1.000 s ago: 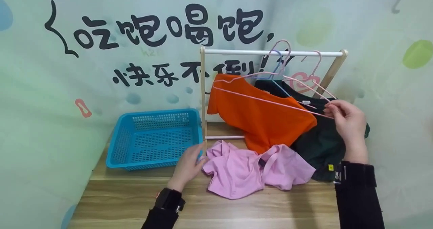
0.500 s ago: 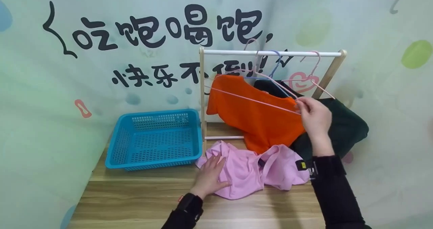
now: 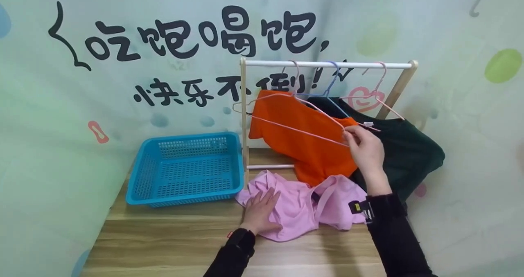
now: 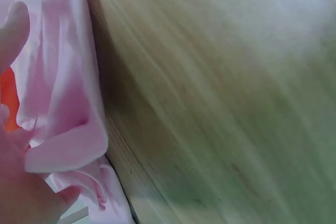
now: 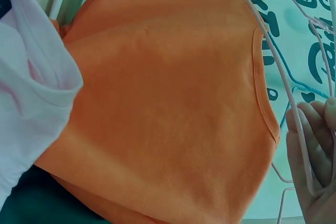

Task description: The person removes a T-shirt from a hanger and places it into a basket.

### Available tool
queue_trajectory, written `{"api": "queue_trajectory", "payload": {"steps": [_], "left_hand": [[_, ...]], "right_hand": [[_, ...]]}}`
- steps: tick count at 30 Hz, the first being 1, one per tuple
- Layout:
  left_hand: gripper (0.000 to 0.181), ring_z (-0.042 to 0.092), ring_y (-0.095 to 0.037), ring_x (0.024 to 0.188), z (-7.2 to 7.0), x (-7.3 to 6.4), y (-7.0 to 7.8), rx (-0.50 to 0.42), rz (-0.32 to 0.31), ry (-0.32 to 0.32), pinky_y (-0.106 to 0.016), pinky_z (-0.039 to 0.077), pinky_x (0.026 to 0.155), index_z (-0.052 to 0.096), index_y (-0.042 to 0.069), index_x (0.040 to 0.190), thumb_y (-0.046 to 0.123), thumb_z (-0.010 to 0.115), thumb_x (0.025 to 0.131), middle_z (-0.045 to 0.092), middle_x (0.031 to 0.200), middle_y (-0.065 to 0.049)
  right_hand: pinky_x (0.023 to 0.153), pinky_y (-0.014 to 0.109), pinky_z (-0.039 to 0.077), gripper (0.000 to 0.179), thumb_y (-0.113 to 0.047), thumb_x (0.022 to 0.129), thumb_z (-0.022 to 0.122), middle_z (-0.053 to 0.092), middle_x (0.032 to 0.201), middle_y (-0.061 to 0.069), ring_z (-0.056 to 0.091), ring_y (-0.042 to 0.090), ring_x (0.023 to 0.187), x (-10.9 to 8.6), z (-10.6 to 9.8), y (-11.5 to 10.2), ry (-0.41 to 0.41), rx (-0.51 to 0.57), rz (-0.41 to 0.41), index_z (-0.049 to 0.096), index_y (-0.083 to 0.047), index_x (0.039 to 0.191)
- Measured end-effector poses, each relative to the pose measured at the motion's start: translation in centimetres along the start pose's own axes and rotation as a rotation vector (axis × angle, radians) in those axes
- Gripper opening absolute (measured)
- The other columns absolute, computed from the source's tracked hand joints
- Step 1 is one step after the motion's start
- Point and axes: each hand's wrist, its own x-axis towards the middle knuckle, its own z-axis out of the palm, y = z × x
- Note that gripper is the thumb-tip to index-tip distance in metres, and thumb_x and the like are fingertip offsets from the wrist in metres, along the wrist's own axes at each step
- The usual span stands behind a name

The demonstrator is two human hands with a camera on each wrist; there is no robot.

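My right hand (image 3: 365, 150) pinches one lower corner of a pink clothes hanger (image 3: 297, 129), which carries no garment. Its hook is level with the rack's white bar; whether it rests on it I cannot tell. Behind this hanger an orange shirt (image 3: 307, 146) hangs on a blue hanger (image 3: 333, 78). On the wooden table lies a crumpled pink garment (image 3: 294, 211), and my left hand (image 3: 261, 211) rests on its left part with fingers spread. The left wrist view has part of that hand beside the pink garment (image 4: 58, 77).
A dark green shirt (image 3: 413, 158) is on another pink hanger (image 3: 382, 78) at the rack's right. The clothes rack (image 3: 270, 63) has wooden side posts. Left of it stands a blue plastic basket (image 3: 137, 191) on the table (image 3: 163, 244). A printed cloth backdrop (image 3: 102, 105) rises behind.
My right hand has moved left with the pink hanger, whose hook has come down to bar height. My left hand has moved right, from the garment's edge onto it.
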Motion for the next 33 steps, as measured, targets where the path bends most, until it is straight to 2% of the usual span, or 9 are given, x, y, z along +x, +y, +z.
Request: {"api": "queue_trajectory", "payload": {"steps": [5,11,16,20,22,25,28,31,33], "left_hand": [[0.109,0.041,-0.033,0.126,0.5,0.3,0.1,0.065,-0.019,-0.026,-0.055,0.034,0.102,0.032,0.024,0.156,0.059,0.084,0.067,0.045,0.148,-0.009],[0.105,0.043,-0.032,0.114,0.9,0.2,0.0,0.112,-0.075,-0.041,-0.056,0.035,0.094,0.04,0.026,0.152,0.061,0.085,0.063,0.051,0.131,-0.012],[0.095,0.043,-0.033,0.115,1.2,0.4,0.0,0.1,-0.146,-0.053,-0.06,0.033,0.097,0.052,0.029,0.144,0.062,0.086,0.061,0.053,0.128,-0.013],[0.083,0.042,-0.034,0.117,1.4,0.5,0.2,0.078,-0.187,-0.008,-0.06,0.035,0.094,0.062,0.027,0.131,0.059,0.089,0.059,0.05,0.127,-0.013],[0.074,0.043,-0.034,0.118,1.6,0.5,0.3,0.107,-0.187,0.013,-0.059,0.038,0.093,0.067,0.025,0.123,0.058,0.088,0.061,0.05,0.127,-0.014],[0.053,0.048,-0.033,0.114,1.8,0.4,0.5,0.178,-0.172,0.054,-0.056,0.043,0.086,0.072,0.022,0.111,0.052,0.085,0.07,0.054,0.122,-0.013],[0.031,0.055,-0.031,0.104,1.8,0.5,0.5,0.217,-0.166,0.105,-0.052,0.049,0.078,0.074,0.018,0.103,0.037,0.081,0.079,0.06,0.112,-0.012],[0.017,0.062,-0.031,0.091,1.7,0.4,0.2,0.148,-0.178,0.154,-0.048,0.053,0.07,0.073,0.014,0.098,0.018,0.077,0.081,0.065,0.099,-0.011],[0.018,0.065,-0.033,0.087,1.5,0.3,-0.1,0.027,-0.19,0.187,-0.048,0.054,0.071,0.072,0.009,0.099,0.011,0.075,0.081,0.067,0.094,-0.012]], "right_hand": [[0.089,0.037,0.054,0.037,-0.035,0.097,0.064,0.07,0.115,0.004,0.068,0.019,0.095,-0.9,0.4,0.8,-0.002,0.057,-0.025,0.064,-0.012,0.126],[0.107,0.049,0.04,0.053,-0.03,0.099,0.062,0.054,0.142,0.012,0.052,0.03,0.127,-2.9,0.5,2.7,-0.011,0.135,0.031,0.046,-0.008,0.145],[0.111,0.056,0.03,0.055,-0.027,0.101,0.059,0.046,0.148,0.017,0.044,0.035,0.134,-4.8,0.9,4.6,-0.019,0.138,0.057,0.041,-0.008,0.149],[0.111,0.059,0.027,0.059,-0.035,0.101,0.057,0.041,0.152,0.017,0.039,0.037,0.137,-6.4,1.5,5.9,-0.066,0.121,0.078,0.038,-0.011,0.151],[0.111,0.061,0.026,0.06,-0.037,0.101,0.056,0.039,0.153,0.018,0.037,0.038,0.138,-7.1,1.8,6.5,-0.087,0.112,0.089,0.037,-0.011,0.152],[0.111,0.061,0.026,0.06,-0.036,0.101,0.057,0.039,0.153,0.017,0.037,0.038,0.137,-8.0,2.3,7.1,-0.102,0.107,0.093,0.037,-0.01,0.152],[0.112,0.058,0.027,0.059,-0.031,0.1,0.059,0.042,0.151,0.018,0.04,0.037,0.136,-8.6,2.8,7.6,-0.103,0.1,0.063,0.039,-0.007,0.15],[0.112,0.056,0.028,0.059,-0.027,0.099,0.061,0.044,0.15,0.018,0.042,0.036,0.135,-9.1,3.2,8.0,-0.108,0.097,0.041,0.041,-0.005,0.149],[0.112,0.056,0.028,0.058,-0.025,0.099,0.062,0.044,0.149,0.018,0.043,0.036,0.134,-9.4,3.2,8.2,-0.113,0.099,0.036,0.041,-0.004,0.149]]}}
